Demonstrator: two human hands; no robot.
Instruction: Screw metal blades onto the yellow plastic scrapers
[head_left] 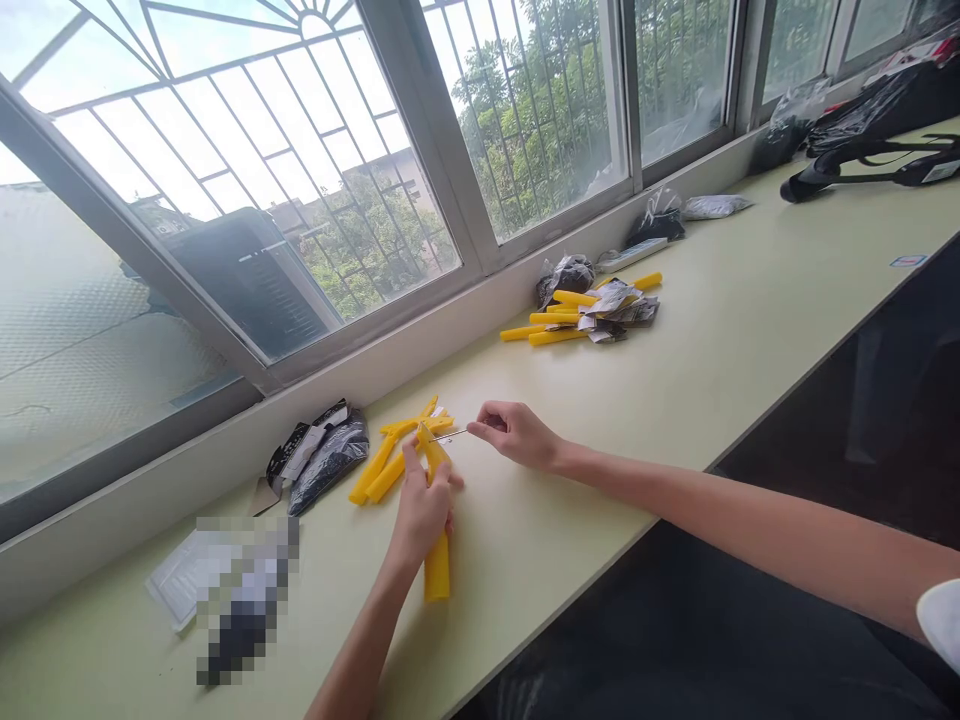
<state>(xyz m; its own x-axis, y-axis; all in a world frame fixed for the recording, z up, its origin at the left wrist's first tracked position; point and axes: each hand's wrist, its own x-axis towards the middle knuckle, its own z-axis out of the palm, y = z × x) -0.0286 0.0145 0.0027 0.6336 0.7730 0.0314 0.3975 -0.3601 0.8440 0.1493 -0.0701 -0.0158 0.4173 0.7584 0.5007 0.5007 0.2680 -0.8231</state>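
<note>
My left hand (421, 505) grips a long yellow plastic piece (436, 568) that stands up from the pale green counter (735, 330). My right hand (517, 432) pinches a thin metal pin or small tool (450, 435), its tip touching the top of the yellow piece. Just behind my left hand lies a small pile of similar yellow pieces (382, 465). A black plastic bag with a label (319, 460) rests to the left of that pile.
A second heap of yellow pieces and small foil bags (589, 310) lies farther right near the window ledge. A clear packet (180, 580) sits at the near left. Black bags and a black hanger-like item (870, 170) are at the far right. A dark surface (862, 420) borders the counter.
</note>
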